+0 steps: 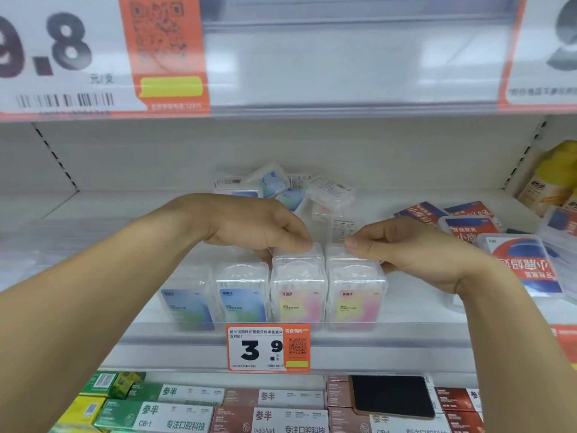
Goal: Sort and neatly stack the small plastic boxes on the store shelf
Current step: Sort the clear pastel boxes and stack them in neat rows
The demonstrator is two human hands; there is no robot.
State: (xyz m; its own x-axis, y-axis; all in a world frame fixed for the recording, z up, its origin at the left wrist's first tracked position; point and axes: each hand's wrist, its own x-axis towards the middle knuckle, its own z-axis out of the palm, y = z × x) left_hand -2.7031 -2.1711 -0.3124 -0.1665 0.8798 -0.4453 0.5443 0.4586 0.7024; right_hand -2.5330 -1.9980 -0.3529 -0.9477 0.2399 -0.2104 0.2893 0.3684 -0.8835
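Four small plastic boxes stand in a tidy row at the front edge of the shelf: two blue boxes on the left, then two pink boxes on the right. The left hand pinches the top of the left pink box, fingers curled over its lid; the right hand grips the right pink box the same way. So the front row looks sorted by colour. Left to do, I judge: a loose pile of boxes lies tumbled behind, against the back of the shelf. Red-labelled packs sit to the right, a price tag below.
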